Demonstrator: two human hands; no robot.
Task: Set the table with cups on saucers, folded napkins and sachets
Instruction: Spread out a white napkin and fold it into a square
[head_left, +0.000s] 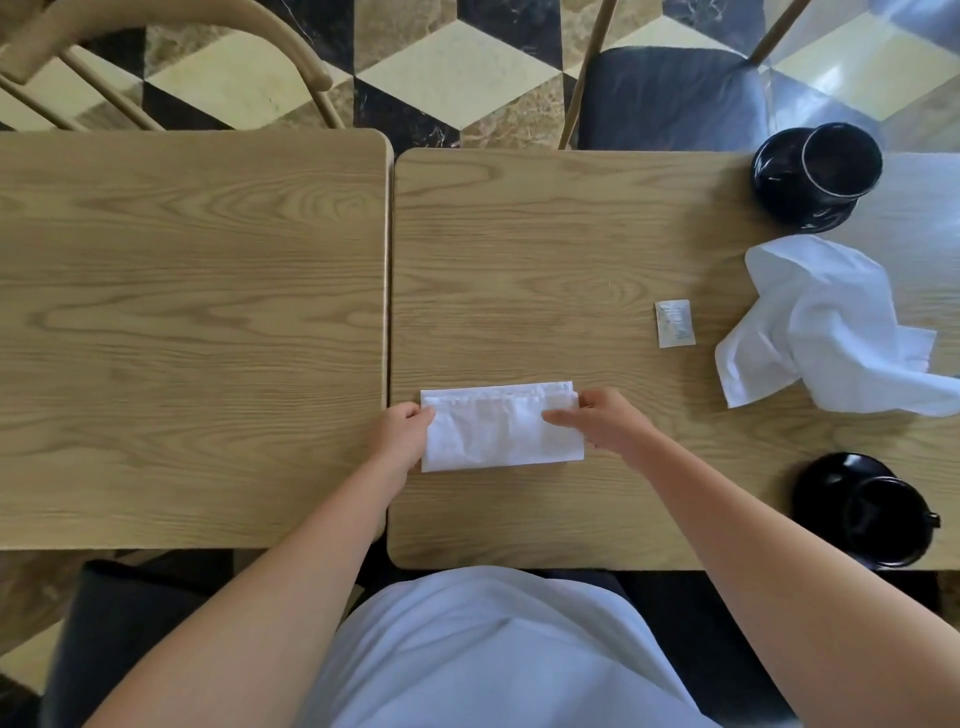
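Note:
A white napkin (493, 428), folded into a flat rectangle, lies on the right-hand wooden table (519, 249) near its front left corner. My left hand (402, 439) pinches its left edge. My right hand (605, 421) holds its right end, fingers lying over the top. A small white sachet (674, 323) lies flat further right. Beyond it sits a crumpled white napkin (826, 322). A black cup on a black saucer (818, 174) stands at the far right corner. A second black cup on its saucer (867, 512) stands at the near right edge.
A second wooden table (192, 332) butts against the left side, a narrow gap between them. A dark cushioned chair (670, 96) stands behind the right table and a wooden chair (171, 62) behind the left one. Patterned floor tiles show beyond.

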